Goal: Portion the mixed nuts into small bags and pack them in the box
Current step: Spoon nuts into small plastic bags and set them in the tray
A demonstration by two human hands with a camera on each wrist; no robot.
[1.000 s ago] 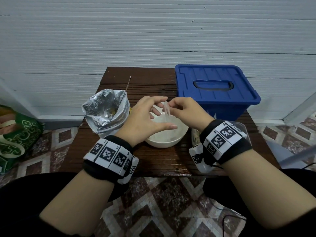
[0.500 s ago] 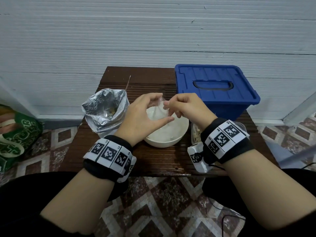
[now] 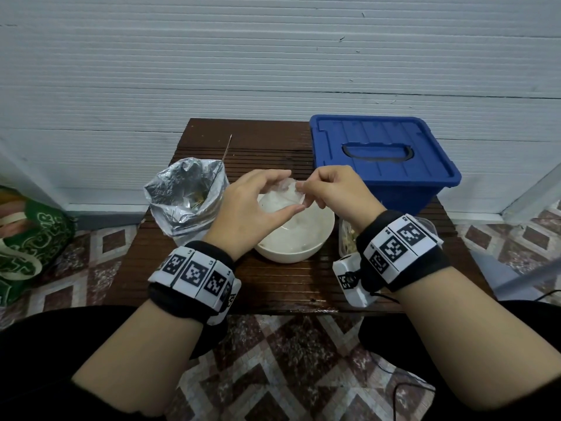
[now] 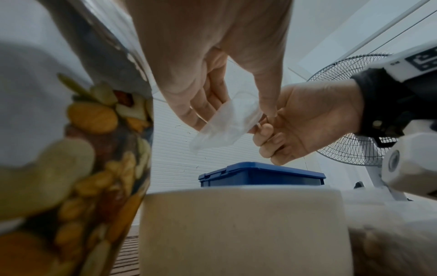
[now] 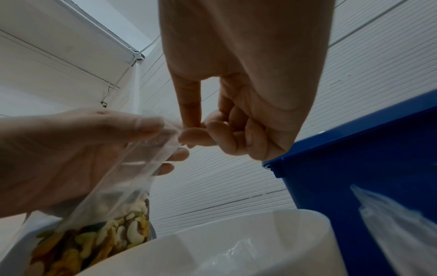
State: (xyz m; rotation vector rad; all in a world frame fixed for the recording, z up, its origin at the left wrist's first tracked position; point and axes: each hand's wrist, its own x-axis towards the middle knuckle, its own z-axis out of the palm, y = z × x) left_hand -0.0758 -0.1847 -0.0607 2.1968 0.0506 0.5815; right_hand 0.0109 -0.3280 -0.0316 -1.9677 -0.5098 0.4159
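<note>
The box point(image 3: 379, 138) is blue, bowl point(image 3: 291, 256) white, foil bag point(image 3: 182, 208) silver, small bag point(image 4: 224, 127) seemingly clear

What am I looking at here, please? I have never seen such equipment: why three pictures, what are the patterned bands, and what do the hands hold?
There is no machine: a person works with bare hands. One picture comes from a camera worn on the head; the other two come from cameras on the wrists, held by the black bands with printed squares. On the brown table stand an open foil bag, a white bowl and a blue box with its lid on. The left hand and the right hand together pinch a small clear bag above the bowl; it looks empty. A bag of nuts lies under the right wrist.
</note>
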